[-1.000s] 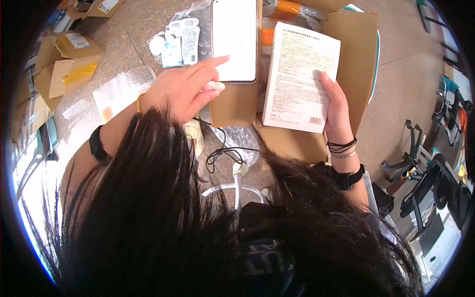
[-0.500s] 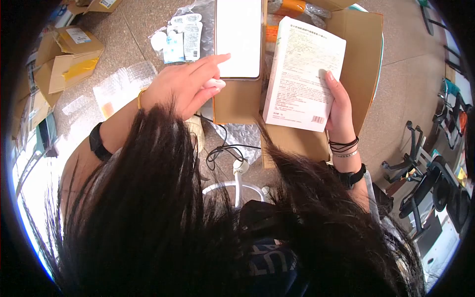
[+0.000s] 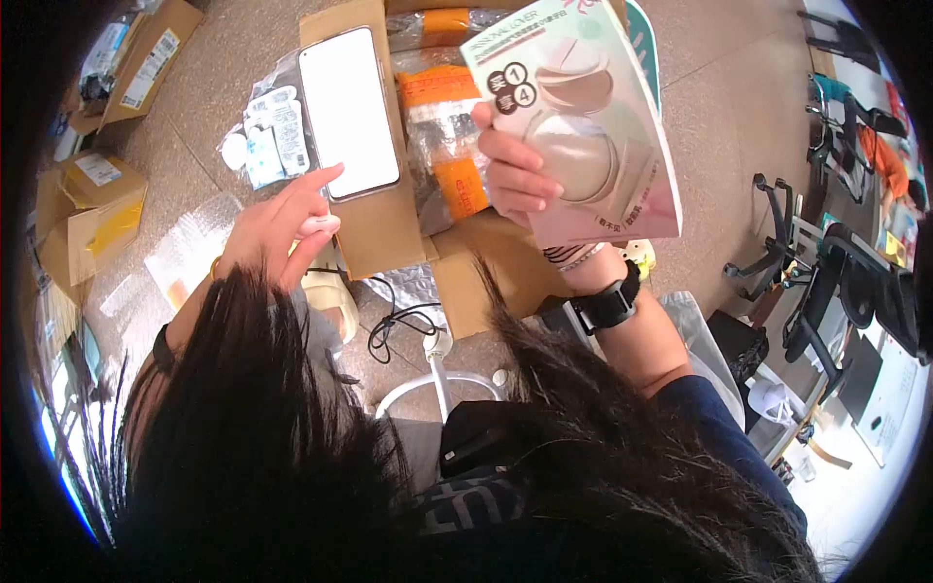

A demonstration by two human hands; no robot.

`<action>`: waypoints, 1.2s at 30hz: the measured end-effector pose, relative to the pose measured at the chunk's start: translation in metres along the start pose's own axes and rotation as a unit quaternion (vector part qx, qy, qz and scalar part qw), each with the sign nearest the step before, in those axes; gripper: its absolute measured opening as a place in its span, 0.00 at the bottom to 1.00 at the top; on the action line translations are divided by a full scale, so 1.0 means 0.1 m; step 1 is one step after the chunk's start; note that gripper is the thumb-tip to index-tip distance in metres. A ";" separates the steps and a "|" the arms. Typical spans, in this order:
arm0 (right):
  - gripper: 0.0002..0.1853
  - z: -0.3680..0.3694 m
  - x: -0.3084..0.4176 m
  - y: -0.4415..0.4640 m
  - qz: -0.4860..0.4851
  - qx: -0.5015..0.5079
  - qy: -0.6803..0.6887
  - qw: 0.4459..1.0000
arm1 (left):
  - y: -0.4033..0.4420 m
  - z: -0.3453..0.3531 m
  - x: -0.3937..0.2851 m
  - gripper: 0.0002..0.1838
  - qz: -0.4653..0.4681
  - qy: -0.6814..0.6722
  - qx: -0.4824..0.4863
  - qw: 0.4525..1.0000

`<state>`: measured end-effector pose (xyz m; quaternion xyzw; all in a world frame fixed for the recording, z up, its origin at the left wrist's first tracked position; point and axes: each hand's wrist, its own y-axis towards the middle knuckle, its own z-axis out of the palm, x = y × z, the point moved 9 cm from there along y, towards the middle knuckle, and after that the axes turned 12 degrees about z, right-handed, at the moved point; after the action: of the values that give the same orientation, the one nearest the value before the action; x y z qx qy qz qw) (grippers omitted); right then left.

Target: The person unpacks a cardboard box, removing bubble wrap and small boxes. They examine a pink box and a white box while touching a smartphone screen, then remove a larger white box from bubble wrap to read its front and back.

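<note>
My right hand [image 3: 517, 173] grips a flat cosmetics box [image 3: 634, 126], fingers wrapped over its left edge. The box is tilted, its pink and pale-green front with pictures of round compacts facing up. My left hand [image 3: 275, 225] has its index finger stretched to the lower edge of a phone [image 3: 350, 107] with a bright blank-looking screen; I cannot tell whether it touches. Its thumb and other fingers are closed on a small white object [image 3: 321, 224], mostly hidden. The phone lies on the left flap of an open carton [image 3: 374, 243].
Inside the carton are parcels with orange tape [image 3: 457, 189]. White and blue packets [image 3: 277, 136] lie on plastic left of the phone. A black cable [image 3: 394, 325] and a white stool frame [image 3: 437, 374] are below. Cartons [image 3: 97, 209] stand left, chairs [image 3: 777, 228] right.
The box has been turned from its text-covered back to its pictured front, with my right hand now at its left edge. The view has shifted, and phone and carton appear further left.
</note>
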<state>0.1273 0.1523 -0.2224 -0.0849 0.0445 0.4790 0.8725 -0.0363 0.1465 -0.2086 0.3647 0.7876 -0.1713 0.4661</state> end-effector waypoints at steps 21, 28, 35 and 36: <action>0.30 0.11 -0.20 0.11 -0.002 0.132 -0.021 0.991 | -0.01 0.00 -0.03 0.04 0.010 -0.005 -0.013 1.000; 0.27 0.01 -0.20 0.11 -0.019 0.034 -0.040 0.998 | -0.01 0.00 -0.03 0.07 0.000 0.000 0.001 1.000; 0.27 -0.01 -0.17 0.15 -0.025 0.039 -0.003 0.999 | -0.01 0.02 -0.03 0.05 0.007 -0.015 0.000 1.000; 0.27 -0.02 -0.18 0.16 -0.021 0.048 0.013 0.999 | -0.03 0.02 -0.01 0.04 0.004 -0.024 -0.010 1.000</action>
<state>0.1046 0.1456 -0.2233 -0.0500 0.0770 0.4569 0.8848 -0.0365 0.1427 -0.2087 0.3586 0.7764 -0.1701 0.4896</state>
